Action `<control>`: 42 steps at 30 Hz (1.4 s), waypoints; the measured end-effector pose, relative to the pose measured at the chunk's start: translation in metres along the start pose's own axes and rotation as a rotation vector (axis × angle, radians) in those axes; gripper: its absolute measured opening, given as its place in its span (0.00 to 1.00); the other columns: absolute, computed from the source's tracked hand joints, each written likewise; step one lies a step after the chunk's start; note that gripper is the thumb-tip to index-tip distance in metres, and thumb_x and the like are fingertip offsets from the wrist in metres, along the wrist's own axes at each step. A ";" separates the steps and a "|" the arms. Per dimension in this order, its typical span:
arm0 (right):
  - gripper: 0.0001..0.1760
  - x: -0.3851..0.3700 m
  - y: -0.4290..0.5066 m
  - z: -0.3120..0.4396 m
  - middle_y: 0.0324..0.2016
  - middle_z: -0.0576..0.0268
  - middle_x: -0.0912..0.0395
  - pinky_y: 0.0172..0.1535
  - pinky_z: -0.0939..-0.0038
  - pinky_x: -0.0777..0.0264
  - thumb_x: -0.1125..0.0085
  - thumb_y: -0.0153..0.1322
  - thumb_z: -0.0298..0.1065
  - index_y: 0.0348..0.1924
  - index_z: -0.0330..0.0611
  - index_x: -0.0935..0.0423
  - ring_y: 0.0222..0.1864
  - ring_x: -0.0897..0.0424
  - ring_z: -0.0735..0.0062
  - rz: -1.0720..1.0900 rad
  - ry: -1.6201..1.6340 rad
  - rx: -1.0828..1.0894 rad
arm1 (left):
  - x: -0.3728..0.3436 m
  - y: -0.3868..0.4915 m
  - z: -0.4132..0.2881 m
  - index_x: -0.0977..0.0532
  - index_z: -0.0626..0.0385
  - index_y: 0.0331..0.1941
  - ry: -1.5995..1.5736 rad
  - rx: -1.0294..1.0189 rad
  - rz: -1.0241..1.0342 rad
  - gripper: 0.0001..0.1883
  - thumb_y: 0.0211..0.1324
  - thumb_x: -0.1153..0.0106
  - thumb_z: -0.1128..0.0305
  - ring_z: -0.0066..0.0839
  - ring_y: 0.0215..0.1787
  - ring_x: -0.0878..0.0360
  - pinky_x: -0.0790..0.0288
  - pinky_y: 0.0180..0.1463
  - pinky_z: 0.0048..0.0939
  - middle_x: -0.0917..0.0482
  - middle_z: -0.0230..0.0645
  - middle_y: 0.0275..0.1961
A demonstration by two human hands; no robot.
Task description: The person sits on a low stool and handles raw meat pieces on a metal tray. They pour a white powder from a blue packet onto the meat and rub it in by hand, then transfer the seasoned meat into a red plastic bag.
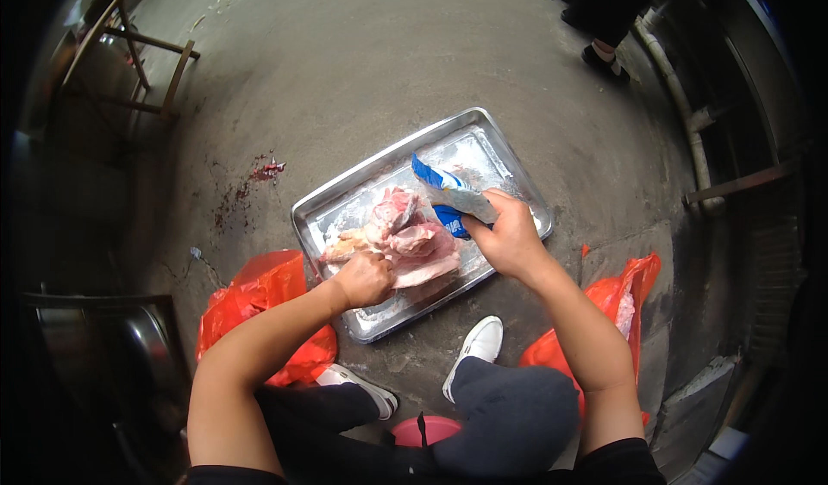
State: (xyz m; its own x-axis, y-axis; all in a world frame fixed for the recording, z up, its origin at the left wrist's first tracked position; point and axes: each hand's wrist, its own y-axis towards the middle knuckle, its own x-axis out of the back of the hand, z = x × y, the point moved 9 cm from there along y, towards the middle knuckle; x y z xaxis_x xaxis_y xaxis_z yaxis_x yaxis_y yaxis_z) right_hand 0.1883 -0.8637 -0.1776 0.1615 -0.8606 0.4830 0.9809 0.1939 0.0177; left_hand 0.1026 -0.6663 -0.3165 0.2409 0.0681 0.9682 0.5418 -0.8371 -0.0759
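Note:
A raw plucked poultry carcass lies in a shallow metal tray on the floor in front of me. My left hand is closed at the carcass's near left edge and appears to grip it. In my right hand is an opened blue-and-white plastic packet, tilted over the tray just right of the carcass. The packet bears writing. White powder or grains coat much of the tray's bottom. The fingertips of my left hand are hidden.
Red plastic bags stand at left and right; the right one holds something pale. A wooden frame is at upper left, dark red spots mark the concrete floor, and a person's legs are at upper right beside a pipe.

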 end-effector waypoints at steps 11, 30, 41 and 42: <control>0.12 -0.015 -0.020 0.031 0.36 0.50 0.17 0.45 0.65 0.24 0.37 0.67 0.21 0.44 0.33 0.16 0.39 0.16 0.59 0.021 -0.096 0.126 | 0.006 0.004 0.006 0.20 0.50 0.20 0.073 0.110 0.017 0.17 0.51 0.33 0.50 0.41 0.30 0.15 0.24 0.37 0.45 0.18 0.38 0.24; 0.11 0.003 -0.048 -0.007 0.34 0.48 0.18 0.43 0.62 0.26 0.35 0.66 0.22 0.42 0.34 0.16 0.37 0.18 0.51 -0.081 -0.036 0.087 | 0.025 0.011 0.029 0.16 0.52 0.25 0.068 0.305 0.098 0.17 0.53 0.34 0.50 0.41 0.38 0.13 0.20 0.42 0.43 0.14 0.40 0.32; 0.12 0.025 -0.080 -0.073 0.38 0.45 0.17 0.47 0.60 0.25 0.33 0.67 0.26 0.44 0.32 0.17 0.41 0.17 0.48 -0.394 -0.006 -0.013 | 0.047 0.042 0.043 0.17 0.54 0.23 0.077 0.288 -0.028 0.13 0.50 0.33 0.57 0.41 0.38 0.14 0.20 0.41 0.44 0.15 0.40 0.29; 0.12 0.024 -0.082 -0.079 0.38 0.45 0.17 0.47 0.61 0.25 0.33 0.68 0.27 0.43 0.31 0.18 0.41 0.17 0.48 -0.407 -0.004 -0.021 | 0.054 0.046 0.043 0.18 0.54 0.23 0.081 0.278 -0.089 0.12 0.49 0.33 0.58 0.42 0.38 0.15 0.21 0.42 0.44 0.16 0.40 0.30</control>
State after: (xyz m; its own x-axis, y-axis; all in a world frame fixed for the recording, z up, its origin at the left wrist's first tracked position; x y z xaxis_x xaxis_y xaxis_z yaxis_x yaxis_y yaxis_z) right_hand 0.1202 -0.9373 -0.2362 -0.2403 -0.8634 0.4435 0.9667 -0.1714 0.1901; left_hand 0.1749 -0.6776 -0.2775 0.1236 0.0815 0.9890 0.7604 -0.6481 -0.0416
